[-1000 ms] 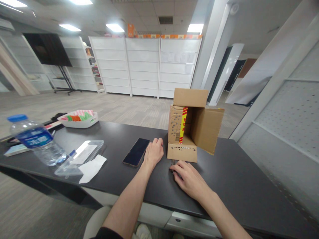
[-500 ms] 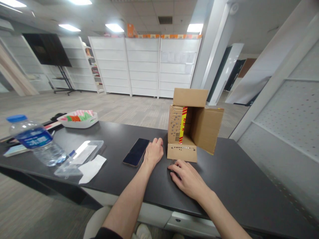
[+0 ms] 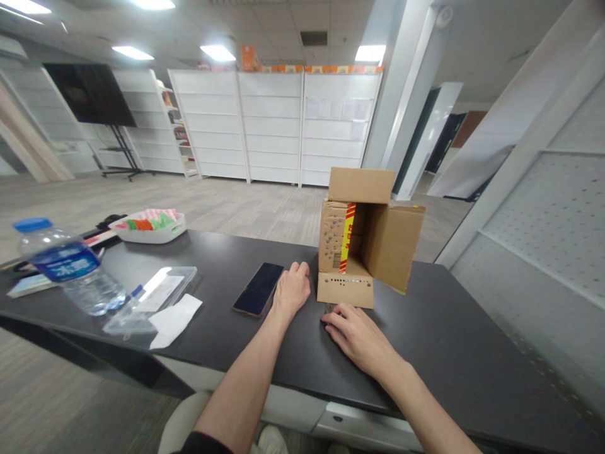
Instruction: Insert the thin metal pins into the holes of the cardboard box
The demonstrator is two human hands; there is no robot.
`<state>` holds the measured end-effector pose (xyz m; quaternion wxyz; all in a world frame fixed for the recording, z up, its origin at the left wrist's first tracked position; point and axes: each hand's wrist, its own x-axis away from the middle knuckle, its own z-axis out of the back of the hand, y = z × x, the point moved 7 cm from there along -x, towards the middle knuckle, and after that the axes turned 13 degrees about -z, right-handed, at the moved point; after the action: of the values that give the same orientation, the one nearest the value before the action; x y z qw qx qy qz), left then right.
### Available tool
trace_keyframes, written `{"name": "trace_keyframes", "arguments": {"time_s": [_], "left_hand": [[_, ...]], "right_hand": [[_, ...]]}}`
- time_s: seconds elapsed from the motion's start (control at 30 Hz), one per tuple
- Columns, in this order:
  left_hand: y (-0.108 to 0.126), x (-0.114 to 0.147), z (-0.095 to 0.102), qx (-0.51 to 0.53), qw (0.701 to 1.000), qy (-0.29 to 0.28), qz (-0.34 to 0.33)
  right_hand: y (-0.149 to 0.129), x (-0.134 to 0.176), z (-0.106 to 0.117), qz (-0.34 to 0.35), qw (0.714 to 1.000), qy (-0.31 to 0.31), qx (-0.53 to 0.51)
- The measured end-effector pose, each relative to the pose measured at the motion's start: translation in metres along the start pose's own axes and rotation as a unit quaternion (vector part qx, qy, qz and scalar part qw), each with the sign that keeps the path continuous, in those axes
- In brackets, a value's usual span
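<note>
Loosely curled, my left hand (image 3: 292, 290) rests on the dark desk (image 3: 449, 353) just right of a black phone (image 3: 259, 290). Whatever its fingers may hold is hidden. My right hand (image 3: 354, 334) lies low on the desktop, thumb and fingers drawn together at some small dark thin pieces (image 3: 328, 309), which are mostly covered and too small to name. Directly beyond that hand an opened cardboard box (image 3: 345, 291) stands on its side, its opening facing me. Small round marks dot its left flap and run in a row along its lower flap.
On the left are a water bottle (image 3: 70, 268), a clear plastic case (image 3: 165, 290), a white paper piece (image 3: 175, 321) and a white basket (image 3: 150, 234) of colourful packets. A white drawer (image 3: 363, 425) sits under the desk's front edge. A speckled partition (image 3: 543, 239) stands at right.
My right hand has shifted very slightly right, its thumb drawing in towards the fingers, so slightly more of the thin pieces shows. My left hand, phone and box have stayed put.
</note>
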<state>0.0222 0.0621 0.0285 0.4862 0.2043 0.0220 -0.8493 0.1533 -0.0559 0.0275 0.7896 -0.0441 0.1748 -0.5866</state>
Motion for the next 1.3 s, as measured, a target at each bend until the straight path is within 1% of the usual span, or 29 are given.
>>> {"name": "trace_keyframes", "arguments": {"time_s": [0.3,0.5,0.8,0.97,1.3], "left_hand": [[0.001,0.0,0.0027,-0.001,1.0,-0.002,0.0],[-0.0001,-0.0005,0.0022,0.001,1.0,-0.005,0.004],[0.0012,-0.0005,0.0017,0.009,1.0,-0.011,0.006],[0.0009,-0.0002,0.0025,0.008,1.0,-0.019,0.014],[0.0,-0.0002,0.0009,-0.004,1.0,-0.009,0.004]], "right_hand": [[0.0061,-0.0008,0.0,0.005,1.0,-0.008,0.0],[0.0042,-0.0012,0.0012,0.004,1.0,0.001,-0.001],[0.0028,-0.0035,-0.0012,0.004,1.0,-0.007,0.003],[0.0029,-0.0033,0.0016,0.006,1.0,0.004,0.004],[0.0032,-0.003,0.0025,0.003,1.0,-0.002,0.0]]}}
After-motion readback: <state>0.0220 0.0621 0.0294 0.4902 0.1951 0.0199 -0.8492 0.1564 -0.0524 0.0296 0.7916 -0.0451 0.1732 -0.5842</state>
